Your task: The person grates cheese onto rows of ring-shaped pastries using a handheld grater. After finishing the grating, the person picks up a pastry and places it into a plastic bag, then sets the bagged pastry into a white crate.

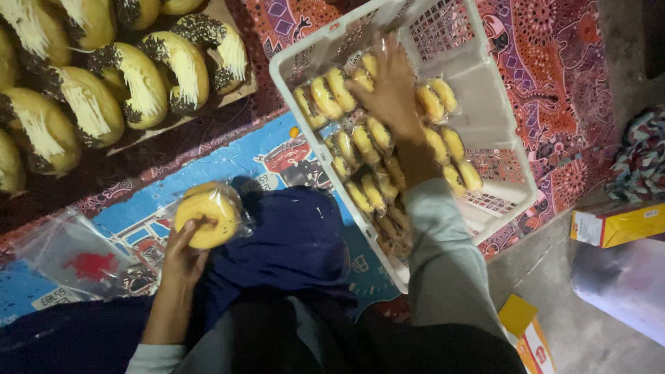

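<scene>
Upper left: a board [228, 93] carries topped doughnuts [142, 83]. Lower left: clear bags [76, 256] lie on the patterned mat [554, 69]. The left hand [181, 257] grips a bagged doughnut [206, 218], fingers curled around it. Right: the right hand [389, 86] rests flat, fingers spread, on bagged doughnuts [367, 138] inside the white crate [485, 104]. Far right: a yellow box [613, 223].

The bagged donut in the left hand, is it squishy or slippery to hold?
Probably both. The bagged donut looks like soft bread, so the left hand could likely dent it. Its clear, shiny wrapper looks smooth and loose, so it may slide. It seems light.
</scene>
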